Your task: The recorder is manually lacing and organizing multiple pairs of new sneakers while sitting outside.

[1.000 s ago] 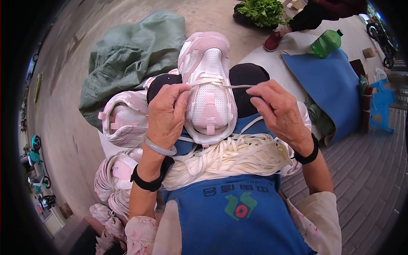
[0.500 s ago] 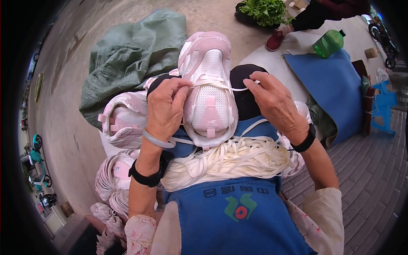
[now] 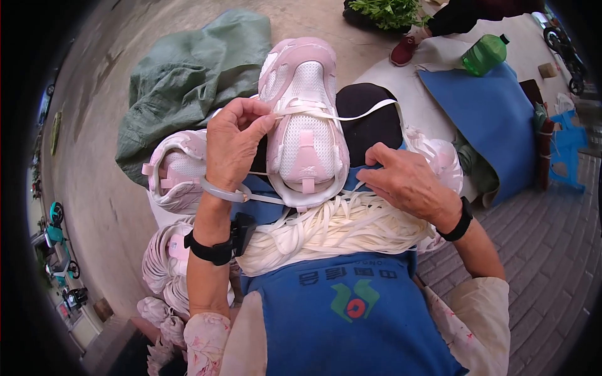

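Note:
A pink and white sneaker (image 3: 307,150) rests on my lap, toe pointing away, its heel toward me. One flat white shoelace (image 3: 367,114) crosses its tongue, arches out to the right over my dark knee and drops behind my right hand. At the shoe's left side, my left hand (image 3: 233,144) pinches the lace between thumb and fingers. Lower on the right, my right hand (image 3: 411,188) is closed, thumb against fingers, with a lace strand at its fingertips. A thick bundle of cream laces (image 3: 338,232) lies across my blue apron (image 3: 301,313).
More pink and white shoes (image 3: 179,169) lie at my left, others at my right. A green tarp (image 3: 194,81) covers the ground beyond. Right of me are a blue mat (image 3: 480,125), a green bottle (image 3: 486,55) and a blue stool (image 3: 567,150). A person's red shoe (image 3: 403,51) shows beyond.
My right hand has moved down and toward me from beside the shoe, and the lace now arches loosely to the right. My left hand stays at the shoe's left side.

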Demonstrator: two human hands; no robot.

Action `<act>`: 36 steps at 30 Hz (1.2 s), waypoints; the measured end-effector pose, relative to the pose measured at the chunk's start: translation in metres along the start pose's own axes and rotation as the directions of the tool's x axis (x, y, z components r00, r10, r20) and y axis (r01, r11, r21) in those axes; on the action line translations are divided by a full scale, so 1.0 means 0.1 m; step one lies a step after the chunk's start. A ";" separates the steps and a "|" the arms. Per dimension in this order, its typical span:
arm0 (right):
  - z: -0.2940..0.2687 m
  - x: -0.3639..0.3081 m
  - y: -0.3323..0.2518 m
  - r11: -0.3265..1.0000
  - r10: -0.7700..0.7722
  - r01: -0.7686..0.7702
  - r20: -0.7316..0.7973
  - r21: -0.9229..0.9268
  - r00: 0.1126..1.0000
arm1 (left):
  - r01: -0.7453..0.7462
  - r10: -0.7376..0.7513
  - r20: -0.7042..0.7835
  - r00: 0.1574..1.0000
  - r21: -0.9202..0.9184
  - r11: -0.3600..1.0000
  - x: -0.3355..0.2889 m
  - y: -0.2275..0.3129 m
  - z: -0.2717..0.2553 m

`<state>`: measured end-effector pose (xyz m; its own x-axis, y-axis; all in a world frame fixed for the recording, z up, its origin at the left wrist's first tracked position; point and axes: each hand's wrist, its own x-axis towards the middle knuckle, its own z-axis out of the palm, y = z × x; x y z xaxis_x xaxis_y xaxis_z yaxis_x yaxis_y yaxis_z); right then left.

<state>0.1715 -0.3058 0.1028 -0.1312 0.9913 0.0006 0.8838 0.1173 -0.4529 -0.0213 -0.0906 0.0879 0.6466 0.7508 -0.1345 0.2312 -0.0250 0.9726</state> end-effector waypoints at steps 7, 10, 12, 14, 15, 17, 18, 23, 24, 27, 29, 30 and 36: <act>0.03 0.01 -0.03 0.971 0.171 -0.152 -0.090 0.186 0.981 | 0.023 -0.024 0.000 1.000 0.155 0.988 0.04 0.11 0.02; 0.03 0.15 0.01 0.971 0.226 -0.195 -0.253 0.141 0.941 | -0.067 0.051 0.050 0.997 0.385 0.921 0.07 0.29 0.07; 0.06 0.16 0.01 0.965 0.261 -0.253 -0.215 0.065 0.941 | -0.149 0.120 0.090 0.989 0.509 0.848 0.09 0.27 0.07; 0.06 0.21 -0.05 0.966 0.208 -0.239 -0.253 -0.099 0.945 | -0.065 0.050 0.061 0.997 0.270 0.961 0.13 0.14 -0.01; 0.06 0.23 -0.06 0.967 0.205 -0.235 -0.253 -0.097 0.946 | -0.063 0.049 0.058 0.997 0.272 0.960 0.13 0.10 -0.04; 0.07 0.25 -0.09 0.965 0.145 -0.192 -0.248 -0.179 0.958 | 0.090 -0.094 0.046 0.995 0.078 0.993 0.11 0.06 -0.04; 0.09 0.26 -0.10 0.965 0.145 -0.192 -0.247 -0.177 0.958 | 0.093 -0.096 0.045 0.994 0.079 0.993 0.10 0.01 -0.04; 0.14 0.33 0.00 0.971 0.225 -0.188 -0.296 0.150 0.928 | -0.129 0.182 -0.096 0.979 0.402 0.906 -0.07 0.06 0.16; 0.13 0.36 0.03 0.971 0.228 -0.192 -0.297 0.146 0.927 | -0.133 0.185 -0.093 0.978 0.399 0.907 -0.09 0.04 0.16; 0.10 0.51 0.06 0.964 0.230 -0.163 -0.352 0.208 0.908 | -0.272 0.358 -0.048 0.932 0.559 0.783 -0.19 0.02 0.12; 0.10 0.56 0.09 0.971 0.215 -0.156 -0.366 0.183 0.905 | -0.284 0.359 -0.015 0.933 0.579 0.764 -0.24 0.06 0.17; 0.10 0.58 0.10 0.976 0.198 -0.148 -0.380 0.158 0.904 | -0.296 0.357 0.017 0.934 0.599 0.744 -0.26 0.07 0.19; 0.15 0.66 0.12 0.979 0.203 -0.181 -0.319 0.096 0.926 | -0.319 0.443 -0.009 0.896 0.682 0.658 -0.24 -0.12 0.38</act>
<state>0.1671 -0.2397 0.0843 0.2012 0.9603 0.1931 0.8455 -0.0707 -0.5292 -0.0123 -0.1336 0.0719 0.6755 0.6679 0.3124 0.4419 -0.7059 0.5536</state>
